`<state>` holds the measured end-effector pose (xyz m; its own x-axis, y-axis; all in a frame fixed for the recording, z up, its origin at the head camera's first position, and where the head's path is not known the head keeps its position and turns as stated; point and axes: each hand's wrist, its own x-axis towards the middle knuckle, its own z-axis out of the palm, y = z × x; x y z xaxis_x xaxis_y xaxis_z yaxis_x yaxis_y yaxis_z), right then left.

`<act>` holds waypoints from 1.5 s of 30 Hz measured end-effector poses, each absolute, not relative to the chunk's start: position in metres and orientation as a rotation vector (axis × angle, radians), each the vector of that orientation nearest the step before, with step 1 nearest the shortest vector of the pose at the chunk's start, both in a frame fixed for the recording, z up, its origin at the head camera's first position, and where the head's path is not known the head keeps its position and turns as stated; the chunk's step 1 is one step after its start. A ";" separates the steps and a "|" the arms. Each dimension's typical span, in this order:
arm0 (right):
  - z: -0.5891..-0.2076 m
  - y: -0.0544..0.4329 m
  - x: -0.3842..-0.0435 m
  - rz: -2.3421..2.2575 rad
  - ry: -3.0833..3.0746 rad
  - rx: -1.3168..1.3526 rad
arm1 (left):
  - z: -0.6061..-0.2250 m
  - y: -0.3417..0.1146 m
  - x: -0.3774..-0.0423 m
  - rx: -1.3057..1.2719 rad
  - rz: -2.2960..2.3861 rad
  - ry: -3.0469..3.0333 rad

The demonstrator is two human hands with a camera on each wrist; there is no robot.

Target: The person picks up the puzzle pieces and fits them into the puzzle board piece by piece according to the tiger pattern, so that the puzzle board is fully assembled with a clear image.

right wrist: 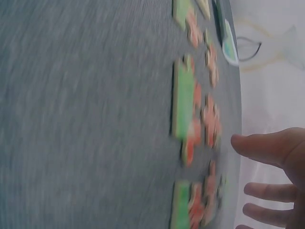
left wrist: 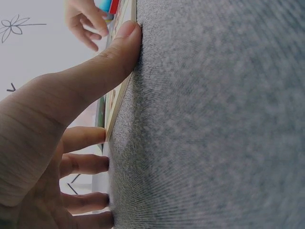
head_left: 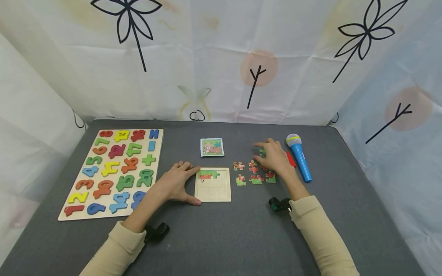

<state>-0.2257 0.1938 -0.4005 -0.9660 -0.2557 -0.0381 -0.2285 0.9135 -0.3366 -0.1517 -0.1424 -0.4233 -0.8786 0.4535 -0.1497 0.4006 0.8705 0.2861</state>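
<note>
My left hand [head_left: 177, 183] spans the left side of a wooden puzzle tray [head_left: 214, 193], its thumb on the near corner and the index finger at the far corner. The other fingers [left wrist: 86, 163] reach down to the table beyond the tray. Joined puzzle pieces [head_left: 208, 174] lie along the tray's upper left. Over the loose puzzle pieces [head_left: 256, 179] to the right hovers my right hand [head_left: 275, 155], thumb and fingers spread and nothing between them. A green piece [head_left: 262, 153] shows by its thumb; some pieces are partly hidden beneath the hand. In the right wrist view, loose pieces [right wrist: 183, 100] look blurred.
A picture card [head_left: 212, 147] lies behind the tray. On the left is a large number board [head_left: 115, 174] with colourful figures. A blue toy microphone [head_left: 299, 157] lies right of my right hand, beside a partly hidden red object [head_left: 291, 159]. Patterned cloth [head_left: 214, 69] hangs behind the table.
</note>
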 end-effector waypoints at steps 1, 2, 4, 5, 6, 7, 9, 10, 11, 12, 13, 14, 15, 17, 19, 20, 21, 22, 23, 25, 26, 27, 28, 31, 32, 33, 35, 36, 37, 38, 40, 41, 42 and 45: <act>-0.401 0.197 -0.226 -0.505 2.991 -0.365 | -0.423 -0.143 -0.152 0.655 0.365 2.830; -0.402 0.200 -0.226 -0.496 2.990 -0.358 | -0.423 -0.143 -0.151 0.656 0.363 2.830; -0.403 0.204 -0.227 -0.484 2.980 -0.352 | -0.423 -0.143 -0.152 0.659 0.361 2.830; -0.404 0.206 -0.227 -0.477 2.974 -0.354 | -0.423 -0.143 -0.152 0.658 0.360 2.829; -0.404 0.208 -0.227 -0.472 2.968 -0.359 | -0.423 -0.143 -0.152 0.660 0.359 2.830; -0.405 0.209 -0.228 -0.471 2.962 -0.366 | -0.423 -0.143 -0.152 0.660 0.360 2.830; -0.406 0.211 -0.228 -0.466 2.954 -0.378 | -0.423 -0.144 -0.152 0.660 0.362 2.831; -0.407 0.212 -0.229 -0.466 2.953 -0.381 | -0.424 -0.144 -0.152 0.662 0.363 2.833; -0.408 0.212 -0.230 -0.465 2.951 -0.384 | -0.423 -0.144 -0.152 0.662 0.365 2.834; -0.408 0.212 -0.230 -0.465 2.953 -0.388 | -0.423 -0.144 -0.151 0.662 0.367 2.835; -0.409 0.212 -0.230 -0.465 2.955 -0.394 | -0.424 -0.144 -0.152 0.663 0.369 2.835; -0.409 0.212 -0.231 -0.465 2.956 -0.399 | -0.424 -0.144 -0.152 0.664 0.370 2.835; -0.409 0.212 -0.231 -0.466 2.957 -0.406 | -0.424 -0.144 -0.152 0.665 0.372 2.835; -0.410 0.212 -0.232 -0.470 2.963 -0.426 | -0.424 -0.144 -0.152 0.664 0.372 2.834; -0.411 0.213 -0.233 -0.477 2.965 -0.445 | -0.424 -0.144 -0.152 0.661 0.371 2.833; -0.411 0.214 -0.234 -0.483 2.965 -0.450 | -0.424 -0.144 -0.152 0.661 0.371 2.833; -0.411 0.214 -0.234 -0.490 2.965 -0.455 | -0.424 -0.144 -0.152 0.660 0.369 2.834; -0.411 0.215 -0.234 -0.497 2.965 -0.459 | -0.424 -0.144 -0.152 0.661 0.369 2.835; -0.412 0.215 -0.235 -0.503 2.964 -0.461 | -0.424 -0.144 -0.152 0.663 0.367 2.837; -0.412 0.216 -0.235 -0.522 2.961 -0.458 | -0.424 -0.144 -0.152 0.666 0.365 2.840; -0.412 0.216 -0.235 -0.528 2.962 -0.458 | -0.424 -0.144 -0.152 0.667 0.365 2.841; -0.413 0.216 -0.236 -0.535 2.964 -0.460 | -0.424 -0.144 -0.152 0.668 0.364 2.841; -0.413 0.216 -0.236 -0.539 2.968 -0.463 | -0.424 -0.144 -0.151 0.669 0.365 2.841; -0.414 0.216 -0.236 -0.554 2.976 -0.464 | -0.424 -0.143 -0.151 0.668 0.366 2.839; -0.414 0.216 -0.235 -0.557 2.977 -0.461 | -0.424 -0.143 -0.151 0.668 0.368 2.838; -0.414 0.215 -0.235 -0.560 2.978 -0.458 | -0.424 -0.143 -0.151 0.668 0.370 2.836; -0.415 0.215 -0.234 -0.562 2.979 -0.450 | -0.424 -0.143 -0.151 0.668 0.373 2.834; -0.414 0.215 -0.234 -0.560 2.982 -0.449 | -0.424 -0.143 -0.151 0.668 0.373 2.833; -0.415 0.216 -0.234 -0.558 2.983 -0.441 | -0.424 -0.143 -0.151 0.668 0.372 2.832; -0.415 0.216 -0.234 -0.554 2.984 -0.438 | -0.424 -0.143 -0.151 0.667 0.371 2.832; -0.416 0.215 -0.234 -0.543 2.991 -0.437 | -0.424 -0.143 -0.151 0.666 0.367 2.832; -0.417 0.215 -0.235 -0.537 2.994 -0.434 | -0.424 -0.143 -0.151 0.666 0.365 2.833; -0.417 0.215 -0.235 -0.534 2.997 -0.437 | -0.424 -0.143 -0.151 0.666 0.362 2.835; -0.417 0.214 -0.236 -0.525 3.000 -0.438 | -0.424 -0.143 -0.151 0.666 0.359 2.839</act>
